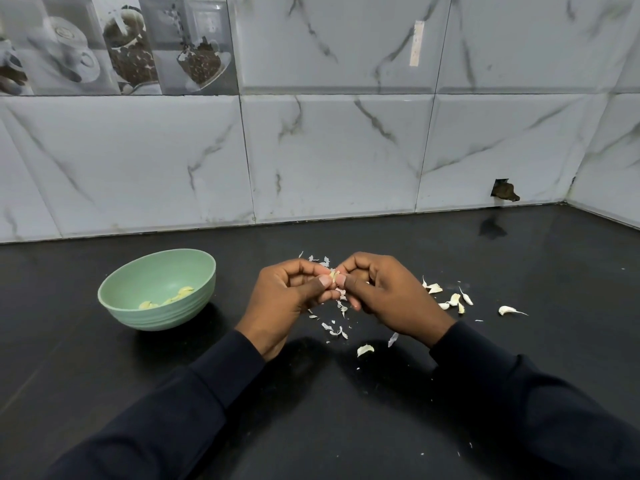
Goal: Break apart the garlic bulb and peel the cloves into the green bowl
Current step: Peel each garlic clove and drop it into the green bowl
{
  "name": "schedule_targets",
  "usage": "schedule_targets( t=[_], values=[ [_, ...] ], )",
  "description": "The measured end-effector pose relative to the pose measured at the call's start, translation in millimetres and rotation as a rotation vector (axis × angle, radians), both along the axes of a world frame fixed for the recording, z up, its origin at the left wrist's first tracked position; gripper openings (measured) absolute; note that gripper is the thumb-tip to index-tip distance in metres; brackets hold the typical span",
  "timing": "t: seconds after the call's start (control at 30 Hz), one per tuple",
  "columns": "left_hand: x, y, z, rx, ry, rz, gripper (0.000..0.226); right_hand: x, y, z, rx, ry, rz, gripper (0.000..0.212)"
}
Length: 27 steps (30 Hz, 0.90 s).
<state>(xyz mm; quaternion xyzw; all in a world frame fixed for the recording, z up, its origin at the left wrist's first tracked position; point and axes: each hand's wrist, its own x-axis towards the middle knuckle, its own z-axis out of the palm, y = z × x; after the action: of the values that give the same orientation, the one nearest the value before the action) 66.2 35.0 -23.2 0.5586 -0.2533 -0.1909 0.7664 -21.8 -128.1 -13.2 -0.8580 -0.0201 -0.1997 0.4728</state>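
Note:
A garlic clove [333,275] is pinched between the fingertips of both hands above the black counter. My left hand [287,299] grips it from the left with thumb and curled fingers. My right hand [384,292] pinches it from the right; most of the clove is hidden by the fingers. The green bowl [117,299] stands to the left of my hands and holds a few peeled cloves [180,294]. Unpeeled cloves [453,299] lie to the right of my right hand, one more clove [509,310] farther right and another [364,349] below the hands.
Bits of white garlic skin [334,329] are scattered on the black counter [346,427] under and around my hands. A marble-tiled wall [346,150] runs along the back and meets a side wall at the far right corner.

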Motion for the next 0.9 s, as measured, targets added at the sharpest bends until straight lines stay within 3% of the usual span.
schedule_targets(
  t=[0.2, 0.47, 0.53, 0.73, 0.83, 0.9],
  values=[
    [0.9, 0.8, -1.1, 0.004, 0.002, -0.084, 0.022, 0.8, 1.2, -0.7, 0.095, 0.024, 0.040, 0.014],
    [9.0, 3.6, -0.7, 0.010, 0.137, -0.118, 0.014, 2.8, -2.1, 2.5, 0.152, 0.092, 0.090, 0.016],
    [13.2, 5.0, -0.4, 0.007, 0.159, -0.101, 0.012, 3.9, -6.8, 2.4, 0.102, 0.128, 0.051, 0.016],
    [18.6, 8.0, -3.1, 0.061, 0.111, -0.088, 0.010, 6.1, -16.7, -2.6, -0.329, 0.266, -0.126, 0.017],
    [17.6, 7.5, -6.2, 0.153, -0.041, -0.072, 0.008, 3.9, -16.9, -4.5, -0.347, 0.286, -0.130, 0.011],
    [17.8, 7.6, -7.0, 0.202, -0.136, -0.055, 0.010, 2.5, -16.3, -4.1, -0.310, 0.279, -0.106, 0.019]
  ],
)
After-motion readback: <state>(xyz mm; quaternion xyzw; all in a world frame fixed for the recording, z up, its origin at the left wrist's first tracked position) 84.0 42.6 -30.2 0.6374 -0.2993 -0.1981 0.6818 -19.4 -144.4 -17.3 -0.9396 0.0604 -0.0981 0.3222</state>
